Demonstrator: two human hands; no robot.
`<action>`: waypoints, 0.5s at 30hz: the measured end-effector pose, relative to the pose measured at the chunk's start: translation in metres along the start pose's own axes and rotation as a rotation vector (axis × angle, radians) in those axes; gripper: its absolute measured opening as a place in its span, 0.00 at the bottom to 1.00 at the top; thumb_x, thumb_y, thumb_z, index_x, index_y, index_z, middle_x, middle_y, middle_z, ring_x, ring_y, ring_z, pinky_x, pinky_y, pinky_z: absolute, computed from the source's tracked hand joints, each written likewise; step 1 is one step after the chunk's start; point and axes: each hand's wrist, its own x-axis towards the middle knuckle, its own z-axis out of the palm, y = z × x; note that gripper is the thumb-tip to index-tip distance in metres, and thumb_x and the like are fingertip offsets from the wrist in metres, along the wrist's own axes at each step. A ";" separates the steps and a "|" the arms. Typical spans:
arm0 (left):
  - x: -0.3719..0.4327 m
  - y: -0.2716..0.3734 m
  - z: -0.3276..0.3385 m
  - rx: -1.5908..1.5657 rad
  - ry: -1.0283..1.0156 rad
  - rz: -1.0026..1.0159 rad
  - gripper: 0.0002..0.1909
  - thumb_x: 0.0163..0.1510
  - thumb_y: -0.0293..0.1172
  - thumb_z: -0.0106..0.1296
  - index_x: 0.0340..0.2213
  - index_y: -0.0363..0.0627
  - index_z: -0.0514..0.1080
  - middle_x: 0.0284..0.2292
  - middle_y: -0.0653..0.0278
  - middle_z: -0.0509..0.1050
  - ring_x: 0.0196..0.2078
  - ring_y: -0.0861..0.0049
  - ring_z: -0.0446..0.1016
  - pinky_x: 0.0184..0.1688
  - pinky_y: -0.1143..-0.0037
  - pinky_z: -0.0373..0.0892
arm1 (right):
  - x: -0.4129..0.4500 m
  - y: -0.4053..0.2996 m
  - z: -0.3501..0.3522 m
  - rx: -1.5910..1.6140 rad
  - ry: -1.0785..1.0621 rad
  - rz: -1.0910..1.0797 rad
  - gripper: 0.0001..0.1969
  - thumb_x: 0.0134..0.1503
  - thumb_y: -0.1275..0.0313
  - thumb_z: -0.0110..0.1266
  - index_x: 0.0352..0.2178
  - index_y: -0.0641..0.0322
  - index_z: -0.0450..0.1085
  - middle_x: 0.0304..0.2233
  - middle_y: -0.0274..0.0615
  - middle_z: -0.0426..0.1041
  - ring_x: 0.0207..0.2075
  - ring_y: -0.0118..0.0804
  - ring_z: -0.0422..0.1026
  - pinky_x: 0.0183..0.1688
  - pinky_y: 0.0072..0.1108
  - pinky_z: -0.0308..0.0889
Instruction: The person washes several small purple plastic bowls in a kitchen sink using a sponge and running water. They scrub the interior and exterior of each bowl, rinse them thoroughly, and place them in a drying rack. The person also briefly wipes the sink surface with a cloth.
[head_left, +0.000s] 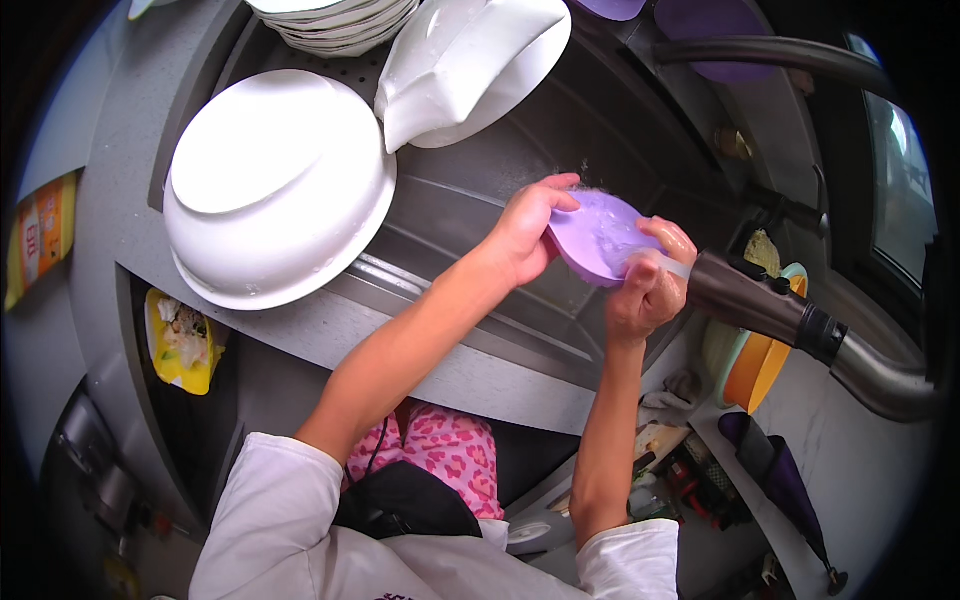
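Over the sink basin (450, 202), a wet purple dish (600, 217) is held tilted between both hands. My left hand (529, 225) grips its left rim, thumb on the inner face. On the opposite side, my right hand (652, 281) has hold of the edge, its fingers wet. Water streams from the dark pull-out faucet head (739, 292) onto the dish, passing by my right hand. To the left, a large white bowl (277, 187) lies upside down across the sink's front edge. Beyond it leans a white angular dish (465, 67).
White plates (337, 26) are stacked at the far left. Right of the sink stands an orange and pale-green container (757, 367). A yellow-lined bin (184, 341) with food scraps opens in the counter. A metal pipe (772, 56) arches over the back, near purple dishes (712, 37).
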 end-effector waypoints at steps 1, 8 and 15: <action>0.002 0.002 -0.002 0.041 -0.038 0.068 0.21 0.55 0.24 0.45 0.51 0.33 0.66 0.46 0.55 0.72 0.48 0.64 0.73 0.53 0.64 0.69 | -0.002 -0.001 -0.001 0.003 0.004 0.055 0.20 0.64 0.67 0.45 0.24 0.71 0.75 0.42 0.53 0.76 0.48 0.50 0.72 0.53 0.32 0.64; -0.002 0.010 0.009 0.273 -0.115 0.335 0.20 0.60 0.24 0.43 0.53 0.32 0.68 0.48 0.55 0.75 0.51 0.73 0.73 0.56 0.73 0.67 | -0.028 0.008 0.011 0.656 0.088 0.922 0.27 0.56 0.82 0.54 0.58 0.74 0.60 0.49 0.49 0.72 0.51 0.34 0.70 0.55 0.22 0.64; -0.001 0.007 0.002 0.693 -0.012 0.354 0.18 0.61 0.23 0.43 0.50 0.29 0.70 0.44 0.56 0.77 0.46 0.75 0.74 0.51 0.75 0.68 | -0.024 0.059 0.006 0.394 -0.186 0.996 0.16 0.60 0.74 0.55 0.47 0.73 0.70 0.36 0.41 0.77 0.37 0.27 0.72 0.42 0.19 0.67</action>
